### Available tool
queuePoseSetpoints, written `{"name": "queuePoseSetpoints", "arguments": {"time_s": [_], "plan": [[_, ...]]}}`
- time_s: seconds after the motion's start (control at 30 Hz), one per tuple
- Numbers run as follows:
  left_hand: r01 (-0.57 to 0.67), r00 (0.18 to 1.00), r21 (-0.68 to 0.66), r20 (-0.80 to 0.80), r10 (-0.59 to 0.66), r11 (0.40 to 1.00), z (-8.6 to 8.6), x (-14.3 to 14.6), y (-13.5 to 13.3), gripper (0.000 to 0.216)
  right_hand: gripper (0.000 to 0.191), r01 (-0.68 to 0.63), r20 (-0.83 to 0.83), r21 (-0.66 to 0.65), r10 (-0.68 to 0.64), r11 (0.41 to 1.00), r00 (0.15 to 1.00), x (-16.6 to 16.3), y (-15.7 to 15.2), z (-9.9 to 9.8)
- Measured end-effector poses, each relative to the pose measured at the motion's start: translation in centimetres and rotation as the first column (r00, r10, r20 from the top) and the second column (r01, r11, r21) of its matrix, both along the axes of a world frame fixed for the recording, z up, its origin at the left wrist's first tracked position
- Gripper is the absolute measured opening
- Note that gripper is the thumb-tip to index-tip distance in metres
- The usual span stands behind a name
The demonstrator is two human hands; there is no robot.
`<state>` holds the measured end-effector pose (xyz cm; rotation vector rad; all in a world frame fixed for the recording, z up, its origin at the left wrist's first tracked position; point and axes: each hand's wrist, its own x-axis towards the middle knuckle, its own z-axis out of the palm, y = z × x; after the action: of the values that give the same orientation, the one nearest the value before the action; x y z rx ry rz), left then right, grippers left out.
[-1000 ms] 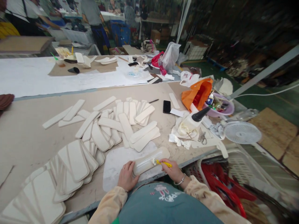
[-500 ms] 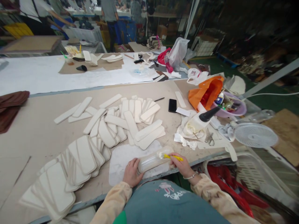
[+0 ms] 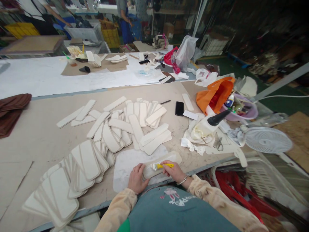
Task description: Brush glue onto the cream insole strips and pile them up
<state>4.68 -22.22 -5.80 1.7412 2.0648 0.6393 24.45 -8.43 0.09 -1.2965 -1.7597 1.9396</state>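
In the head view, a long pale panel with rounded ends lies on a white sheet near the table's front edge. My left hand rests flat at the panel's left end, thumb and fingers spread and touching it. Closed around a yellow-handled brush, my right hand is over the panel's middle. White paste clings to the bristles, which touch the panel. Beyond the hands lie heaps of cream rounded strips, and larger cream panels fan out to the left.
A white container with a black nozzle lies on its side at right, near scissors and a phone. Farther right are an orange bag, a purple basin and a fan cover. Brown pieces are stacked at left.
My right hand has moved left with the brush, carrying the bristles from the panel's right part towards its middle. My left hand stays at the left end.
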Motion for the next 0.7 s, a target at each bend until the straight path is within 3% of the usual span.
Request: {"name": "queuePoseSetpoints", "arguments": {"time_s": [0.43,0.6,0.7], "plan": [[0.032,0.998,0.05,-0.061,-0.029,0.998,-0.4,-0.1,0.2,0.06,0.029,0.311,0.109,0.122,-0.324,0.943,0.94,9.1,5.1,0.4],[0.034,0.999,0.047,-0.042,-0.032,0.998,-0.7,-0.2,0.0,0.062,0.03,0.341,0.08,0.126,-0.352,0.932,0.933,9.5,5.3,1.3],[0.037,0.999,0.029,-0.019,-0.036,0.999,-0.6,-0.1,-0.1,0.063,0.03,0.287,0.009,0.069,-0.289,0.955,0.957,8.0,4.3,2.1]]}}
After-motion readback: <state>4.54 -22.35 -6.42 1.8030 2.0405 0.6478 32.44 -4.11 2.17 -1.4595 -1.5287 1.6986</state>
